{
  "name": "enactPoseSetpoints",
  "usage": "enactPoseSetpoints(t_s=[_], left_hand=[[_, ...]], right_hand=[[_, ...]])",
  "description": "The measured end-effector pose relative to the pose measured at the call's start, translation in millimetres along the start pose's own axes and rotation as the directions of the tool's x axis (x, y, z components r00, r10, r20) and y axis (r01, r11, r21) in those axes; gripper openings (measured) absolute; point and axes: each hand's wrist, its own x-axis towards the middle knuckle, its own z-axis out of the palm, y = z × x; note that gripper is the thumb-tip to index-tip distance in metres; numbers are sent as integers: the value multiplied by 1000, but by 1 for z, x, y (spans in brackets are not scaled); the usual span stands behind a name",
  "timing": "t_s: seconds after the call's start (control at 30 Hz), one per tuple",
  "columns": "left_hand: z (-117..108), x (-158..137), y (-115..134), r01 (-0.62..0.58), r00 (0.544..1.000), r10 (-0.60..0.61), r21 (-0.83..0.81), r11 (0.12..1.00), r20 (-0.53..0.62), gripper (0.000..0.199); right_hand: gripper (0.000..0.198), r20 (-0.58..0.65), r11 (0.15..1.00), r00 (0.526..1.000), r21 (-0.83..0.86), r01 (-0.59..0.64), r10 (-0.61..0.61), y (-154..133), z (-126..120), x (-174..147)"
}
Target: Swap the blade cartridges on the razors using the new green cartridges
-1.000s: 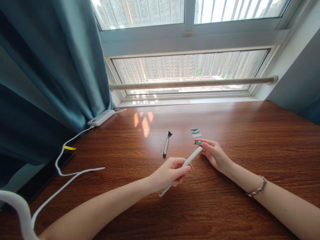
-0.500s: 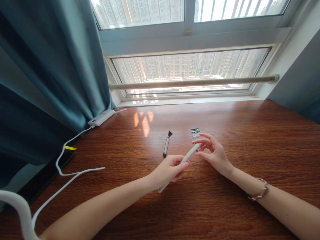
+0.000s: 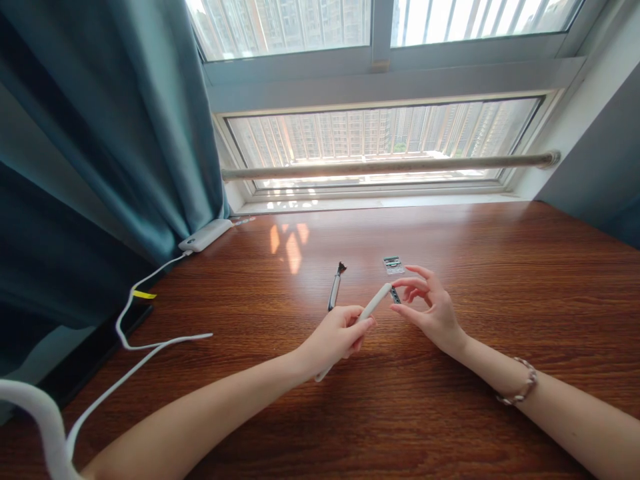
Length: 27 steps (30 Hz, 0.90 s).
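My left hand [image 3: 336, 339] is wrapped round a long white razor handle [image 3: 375, 301], which slants up to the right; its lower end pokes out beneath the palm. Between thumb and forefinger, my right hand [image 3: 434, 312] pinches a small dark razor cartridge [image 3: 396, 295] by its two ends. The cartridge is right by the handle's upper tip; whether the two touch I cannot tell. Just beyond my left hand lies a grey and black razor [image 3: 335, 288] with a black top end. Past my right fingers sits a small clear case [image 3: 394, 266] with dark and greenish strips in it.
A brown wooden table [image 3: 480, 413] spreads under everything. At the back left a white power strip [image 3: 206, 235] lies by the blue curtain [image 3: 165, 133], its white cable [image 3: 120, 327] running along the left side. A window with a rail [image 3: 390, 167] stands behind the table.
The razor cartridge has turned so that its face with dark slots shows, and it is now seen beside the handle's tip. The handle has shifted slightly left.
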Motion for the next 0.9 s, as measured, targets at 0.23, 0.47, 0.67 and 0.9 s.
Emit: enactPoseSetpoints(t_s=[0.23, 0.47, 0.67, 0.9], left_hand=[[4, -2, 4, 22, 998, -16, -102, 995, 57, 34], [4, 0, 2, 26, 999, -24, -93, 995, 22, 34], [3, 0, 2, 35, 999, -32, -154, 988, 25, 34], [4, -2, 3, 23, 997, -14, -118, 993, 79, 33]], right_hand=[[62, -15, 997, 1000, 72, -24, 25, 4, 0, 2], [60, -5, 991, 999, 127, -39, 40, -2, 0, -2], [58, -16, 980, 997, 186, -72, 76, -2, 1, 0], [51, -34, 948, 986, 282, -148, 164, -1, 1, 4]])
